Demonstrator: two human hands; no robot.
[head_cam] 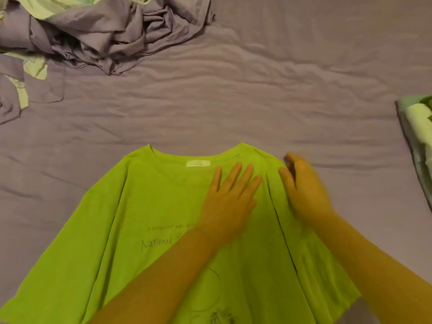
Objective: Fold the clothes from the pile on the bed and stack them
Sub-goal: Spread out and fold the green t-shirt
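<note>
A bright green t-shirt (145, 206) lies spread flat on the purple bed sheet (257, 90), collar away from me, with a white label and dark lettering on it. My left hand (230, 199) presses flat on the shirt just below the collar, fingers straight and spread. My right hand (304, 188) is at the shirt's right shoulder, blurred, its fingers curled and thumb pinching the shoulder edge. The unfolded pile (93, 36) of purple and pale green clothes sits at the far left.
A folded stack of pale green and teal clothes (418, 141) lies at the right edge of the bed. Wrinkled bare sheet stretches between the pile, the stack and the shirt.
</note>
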